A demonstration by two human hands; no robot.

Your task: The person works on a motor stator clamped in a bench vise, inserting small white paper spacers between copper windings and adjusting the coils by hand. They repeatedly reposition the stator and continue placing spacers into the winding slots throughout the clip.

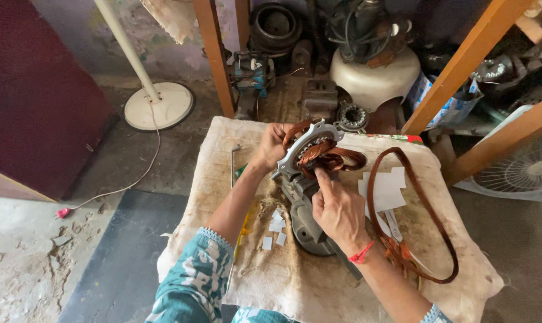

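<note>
Centrally, on a cloth-covered table [223, 155], a metal stator ring [307, 146] is held tilted on edge, its flat face turned toward the lower right and its top edge leaning away toward the clutter at the back. It is propped over a grey metal housing [304, 218] whose long axis runs from the ring down toward the person. The left hand [272, 145] is clenched around the ring's upper left rim. The right hand [338, 209] is loosely curled, its index finger extended and pressed against a bundle of copper winding wire [330, 158] that spills from the ring's middle toward the right. A separate long loop of copper wire [429, 221] lies on the cloth to the right, stretched from far to near. White paper slips [275, 227] are scattered just left of the housing, and larger white sheets [385, 188] lie inside the loop.
</note>
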